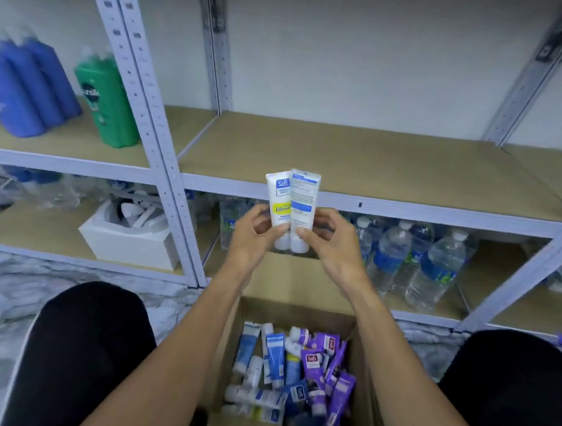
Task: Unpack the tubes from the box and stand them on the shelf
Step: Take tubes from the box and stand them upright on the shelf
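1. One head-worn view looks forward and down, close over the person's two forearms.
2. It faces the shelf (375,162) ahead; the open box (359,392) sits nearest, at bottom centre.

the light is cool, even and fairly bright, with a bluish cast over the white wall (381,54) and no hard shadows. the space under the shelf board (391,160) is dimmer. there is no strong glare; the water bottles (434,268) show only faint sheen. wide-angle distortion bends the shelf uprights (141,105) outward toward the edges. the blue bottles (27,88) at far left are smeared and soft, while the centre is sharper.
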